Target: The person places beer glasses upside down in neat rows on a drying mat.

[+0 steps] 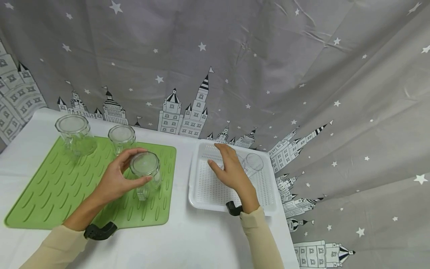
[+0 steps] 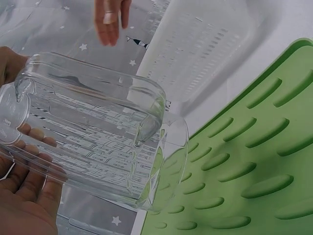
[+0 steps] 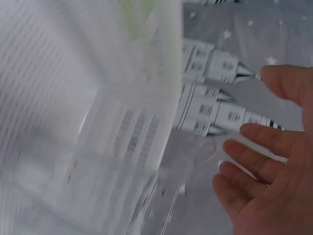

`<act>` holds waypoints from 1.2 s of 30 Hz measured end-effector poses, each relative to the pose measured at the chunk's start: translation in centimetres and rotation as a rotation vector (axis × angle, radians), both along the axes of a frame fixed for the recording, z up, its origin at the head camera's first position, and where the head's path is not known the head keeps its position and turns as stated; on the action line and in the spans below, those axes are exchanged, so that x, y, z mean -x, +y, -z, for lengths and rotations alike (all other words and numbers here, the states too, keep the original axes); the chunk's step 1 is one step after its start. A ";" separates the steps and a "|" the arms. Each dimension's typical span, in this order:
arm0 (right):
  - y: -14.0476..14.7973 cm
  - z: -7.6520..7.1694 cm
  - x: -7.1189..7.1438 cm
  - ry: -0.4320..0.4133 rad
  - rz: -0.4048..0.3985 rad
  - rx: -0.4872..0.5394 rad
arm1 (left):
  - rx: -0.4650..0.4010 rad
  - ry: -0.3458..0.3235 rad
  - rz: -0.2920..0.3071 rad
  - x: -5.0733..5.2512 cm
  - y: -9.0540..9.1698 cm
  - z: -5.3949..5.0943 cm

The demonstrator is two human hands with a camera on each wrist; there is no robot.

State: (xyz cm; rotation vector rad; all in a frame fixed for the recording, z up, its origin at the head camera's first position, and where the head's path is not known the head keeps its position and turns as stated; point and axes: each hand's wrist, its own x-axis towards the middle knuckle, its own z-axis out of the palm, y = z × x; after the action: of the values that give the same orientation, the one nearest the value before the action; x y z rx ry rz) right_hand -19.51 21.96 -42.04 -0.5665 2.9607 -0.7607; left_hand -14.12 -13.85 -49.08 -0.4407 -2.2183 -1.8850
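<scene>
My left hand (image 1: 115, 179) grips a clear glass mug (image 1: 145, 164) between thumb and fingers, holding it bottom up over the right part of a green ridged mat (image 1: 60, 186). The mug's handle points toward me; whether its rim touches the mat I cannot tell. Two more upturned glass mugs, a larger one (image 1: 75, 134) and a smaller one (image 1: 121, 136), stand at the mat's far edge. Over a white plastic basket (image 1: 193, 186), my right hand (image 1: 231, 170) has its fingers extended and holds nothing. Clear glassware (image 1: 254, 161) lies in the basket, partly hidden behind that hand.
A white cloth (image 1: 174, 243) covers the table under mat and basket. Close behind them hangs a grey curtain (image 1: 235, 56) with stars and castles, which also runs along the right side.
</scene>
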 end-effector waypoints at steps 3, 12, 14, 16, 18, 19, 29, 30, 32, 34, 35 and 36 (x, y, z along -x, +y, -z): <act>1.4 0.0 0.0 0.005 0.042 -0.080 | 0.003 0.001 0.000 0.0 0.0 0.1; 3.5 1.2 -0.4 -0.010 0.116 -0.169 | 0.012 -0.005 0.006 0.0 0.2 0.2; 3.7 1.4 -0.5 -0.010 0.124 -0.180 | 0.011 -0.007 0.006 0.0 0.2 0.2; 3.9 1.5 -0.6 -0.017 0.130 -0.184 | 0.012 -0.007 0.006 0.0 0.3 0.1; 4.1 1.7 -0.7 -0.030 0.135 -0.187 | 0.012 -0.008 0.006 0.0 0.3 0.1; 4.2 1.8 -0.7 -0.037 0.136 -0.189 | 0.012 -0.008 0.006 0.0 0.3 0.1; 4.6 2.4 -0.8 -0.074 0.130 -0.181 | 0.020 -0.014 0.003 0.3 0.3 0.1; 4.7 2.5 -0.9 -0.074 0.128 -0.181 | 0.020 -0.016 0.002 0.3 0.3 0.1; 4.7 2.5 -0.9 -0.074 0.124 -0.182 | 0.020 -0.018 0.001 0.4 0.3 0.2; 4.7 2.6 -0.8 -0.073 0.121 -0.180 | 0.018 -0.022 0.003 0.4 0.3 0.3; 4.7 2.6 -0.8 -0.070 0.120 -0.183 | 0.016 -0.024 0.004 0.4 0.3 0.3; 4.7 2.6 -0.8 -0.069 0.119 -0.187 | 0.016 -0.025 0.005 0.4 0.4 0.4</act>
State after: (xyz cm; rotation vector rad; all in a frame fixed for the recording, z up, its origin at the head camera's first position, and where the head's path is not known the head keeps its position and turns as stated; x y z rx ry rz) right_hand -18.69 26.70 -44.59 -0.3478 2.9784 -0.4909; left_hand -14.53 -13.49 -49.48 -0.4285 -2.2520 -1.8863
